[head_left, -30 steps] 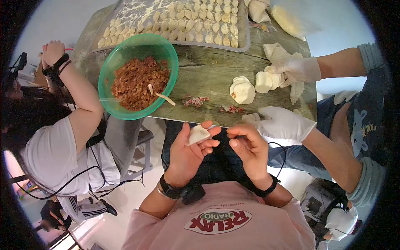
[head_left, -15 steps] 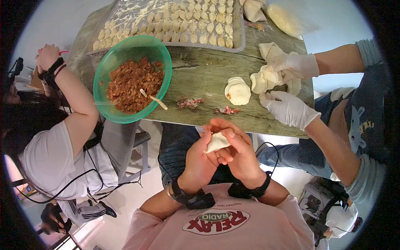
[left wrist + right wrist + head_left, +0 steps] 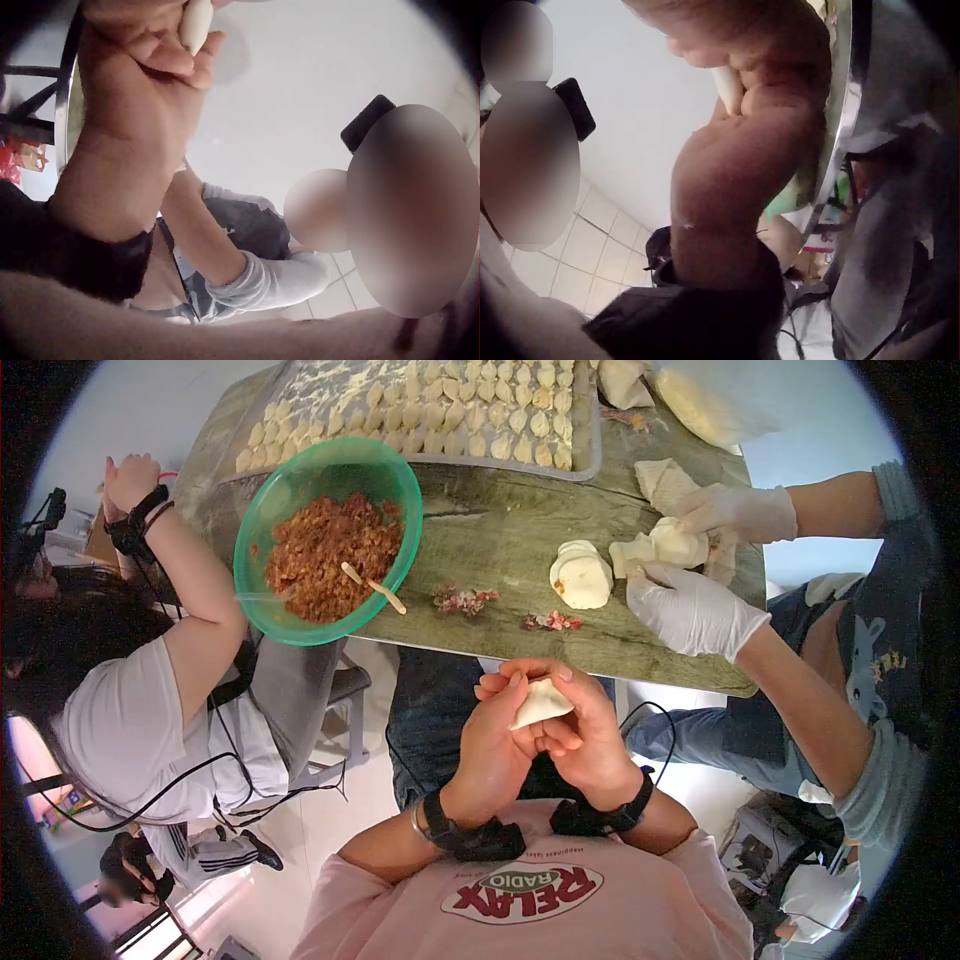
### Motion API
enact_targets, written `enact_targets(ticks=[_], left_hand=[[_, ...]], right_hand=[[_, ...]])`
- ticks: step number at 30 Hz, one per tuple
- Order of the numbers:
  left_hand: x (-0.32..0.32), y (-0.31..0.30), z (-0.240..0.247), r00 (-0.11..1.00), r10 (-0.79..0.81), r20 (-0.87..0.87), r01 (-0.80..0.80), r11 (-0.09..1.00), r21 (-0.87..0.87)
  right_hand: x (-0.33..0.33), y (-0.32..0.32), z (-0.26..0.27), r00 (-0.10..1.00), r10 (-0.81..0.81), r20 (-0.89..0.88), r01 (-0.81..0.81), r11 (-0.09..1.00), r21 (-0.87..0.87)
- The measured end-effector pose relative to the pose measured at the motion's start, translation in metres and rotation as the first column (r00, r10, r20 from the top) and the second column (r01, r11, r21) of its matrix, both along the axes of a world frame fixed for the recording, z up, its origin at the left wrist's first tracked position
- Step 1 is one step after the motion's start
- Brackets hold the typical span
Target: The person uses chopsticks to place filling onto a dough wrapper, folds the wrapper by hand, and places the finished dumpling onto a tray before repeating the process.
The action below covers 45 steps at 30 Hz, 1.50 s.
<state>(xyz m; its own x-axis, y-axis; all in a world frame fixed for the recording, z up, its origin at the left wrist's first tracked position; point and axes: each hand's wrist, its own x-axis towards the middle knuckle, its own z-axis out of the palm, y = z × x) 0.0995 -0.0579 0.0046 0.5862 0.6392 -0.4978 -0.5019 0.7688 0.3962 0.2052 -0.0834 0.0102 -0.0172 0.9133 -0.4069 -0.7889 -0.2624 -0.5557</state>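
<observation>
A folded white dumpling (image 3: 542,703) is held between both hands just off the table's front edge. My left hand (image 3: 492,745) grips its left side, thumb along the edge. From the other side my right hand (image 3: 592,740) pinches it, thumb and fingers around the rim. The fingers of the two hands meet and hide its far edge. In the left wrist view the dumpling (image 3: 196,26) appears as a pale rounded strip at the fingers. Part of the dumpling (image 3: 727,86) also shows between the fingers in the right wrist view.
A green bowl (image 3: 412,550) of meat filling with a wooden stick stands at the table's left. Behind it lies a tray (image 3: 590,465) of dumplings in rows. Wrappers (image 3: 582,575) are stacked to the right, near another person's gloved hands (image 3: 700,610). Someone sits at left.
The folded wrapper lay on the left hand's fingers with the right hand apart. Then the right hand came in, and both now pinch it. The other person's nearer gloved hand moved to the wrappers.
</observation>
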Motion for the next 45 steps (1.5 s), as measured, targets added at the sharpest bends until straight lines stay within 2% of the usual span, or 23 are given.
enact_targets(ticks=[4, 7, 9, 13, 15, 18, 19, 21, 23, 25, 27, 28, 30, 31, 33, 35, 36, 38, 39, 40, 41, 44, 45], left_hand=[[0.001, -0.003, -0.01, 0.998, 0.058, 0.015, -0.059, 0.995, 0.084], [0.0, -0.004, -0.013, 0.999, 0.019, -0.031, -0.013, 0.982, 0.19], [0.004, -0.006, -0.009, 0.99, 0.039, -0.136, -0.01, 0.979, 0.204], [0.009, -0.007, -0.005, 0.967, 0.095, -0.237, -0.033, 0.968, 0.25], [0.012, -0.009, -0.009, 0.899, 0.198, -0.392, -0.06, 0.94, 0.337], [0.013, -0.007, 0.004, 0.915, 0.217, -0.339, -0.056, 0.902, 0.427], [0.011, -0.006, 0.004, 0.915, 0.217, -0.339, -0.055, 0.901, 0.43], [0.007, -0.002, 0.002, 0.907, 0.121, -0.404, 0.077, 0.894, 0.441], [0.005, 0.0, 0.001, 0.895, 0.12, -0.429, 0.094, 0.891, 0.445], [0.004, 0.005, 0.002, 0.885, 0.118, -0.45, 0.111, 0.886, 0.45], [0.0, 0.012, 0.004, 0.916, 0.213, -0.34, 0.055, 0.773, 0.632], [-0.003, 0.016, 0.004, 0.916, 0.211, -0.342, 0.058, 0.772, 0.633], [-0.012, 0.028, 0.006, 0.78, 0.416, -0.467, 0.335, 0.351, 0.874], [-0.015, 0.032, 0.01, 0.784, 0.403, -0.472, 0.385, 0.28, 0.88], [-0.019, 0.038, 0.014, 0.785, 0.359, -0.505, 0.457, 0.214, 0.863], [-0.023, 0.042, 0.015, 0.774, 0.298, -0.559, 0.565, 0.075, 0.822], [-0.02, 0.041, 0.019, 0.773, 0.3, -0.559, 0.565, 0.074, 0.822], [-0.01, 0.034, 0.03, 0.81, 0.298, -0.505, 0.435, 0.273, 0.858], [-0.011, 0.035, 0.031, 0.808, 0.302, -0.506, 0.434, 0.274, 0.858], [-0.012, 0.035, 0.031, 0.828, 0.277, -0.487, 0.395, 0.328, 0.858], [-0.013, 0.035, 0.031, 0.848, 0.253, -0.466, 0.355, 0.382, 0.853], [-0.029, 0.034, 0.015, 0.843, 0.242, -0.48, 0.348, 0.435, 0.83], [-0.027, 0.032, 0.014, 0.816, 0.324, -0.48, 0.289, 0.49, 0.822]], right_hand=[[-0.004, 0.002, -0.007, 0.994, 0.016, 0.11, -0.013, 1.0, -0.027], [-0.008, 0.001, -0.011, 0.987, -0.008, 0.159, 0.012, 1.0, -0.028], [-0.013, 0.001, -0.016, 0.967, -0.092, 0.239, 0.091, 0.996, 0.017], [-0.015, -0.002, -0.023, 0.947, -0.123, 0.295, 0.111, 0.992, 0.056], [-0.017, -0.004, -0.022, 0.922, -0.145, 0.359, 0.111, 0.987, 0.113], [-0.022, 0.0, -0.017, 0.893, -0.229, 0.387, 0.153, 0.964, 0.217], [-0.02, -0.001, -0.016, 0.907, -0.192, 0.375, 0.134, 0.975, 0.176], [-0.02, 0.0, -0.019, 0.923, -0.19, 0.334, 0.127, 0.971, 0.201], [-0.014, 0.0, -0.022, 0.937, -0.186, 0.296, 0.122, 0.967, 0.223], [-0.001, -0.001, -0.022, 0.97, -0.04, 0.238, -0.026, 0.963, 0.269], [0.002, 0.002, -0.015, 0.964, -0.078, 0.255, -0.003, 0.953, 0.302], [0.003, 0.003, -0.011, 0.957, -0.109, 0.268, 0.014, 0.944, 0.331], [0.012, -0.002, -0.007, 0.966, -0.053, 0.253, -0.029, 0.951, 0.307], [0.016, -0.003, -0.005, 0.979, 0.043, 0.2, -0.097, 0.958, 0.271], [0.023, -0.004, -0.002, 0.981, 0.19, 0.029, -0.192, 0.953, 0.233], [0.022, -0.005, -0.002, 0.985, 0.164, 0.049, -0.17, 0.967, 0.188], [0.022, -0.005, -0.002, 0.988, 0.136, 0.072, -0.145, 0.979, 0.143], [0.024, -0.004, 0.0, 0.989, 0.142, 0.035, -0.145, 0.98, 0.136], [0.025, -0.004, 0.0, 0.989, 0.147, -0.002, -0.145, 0.981, 0.126], [0.023, -0.003, 0.001, 0.988, 0.151, -0.003, -0.15, 0.981, 0.127], [0.02, -0.003, 0.001, 0.995, 0.097, 0.001, -0.096, 0.986, 0.138], [0.015, -0.001, 0.003, 0.999, -0.009, 0.045, 0.002, 0.988, 0.154], [0.014, 0.0, 0.003, 0.994, -0.064, 0.086, 0.049, 0.985, 0.165]])
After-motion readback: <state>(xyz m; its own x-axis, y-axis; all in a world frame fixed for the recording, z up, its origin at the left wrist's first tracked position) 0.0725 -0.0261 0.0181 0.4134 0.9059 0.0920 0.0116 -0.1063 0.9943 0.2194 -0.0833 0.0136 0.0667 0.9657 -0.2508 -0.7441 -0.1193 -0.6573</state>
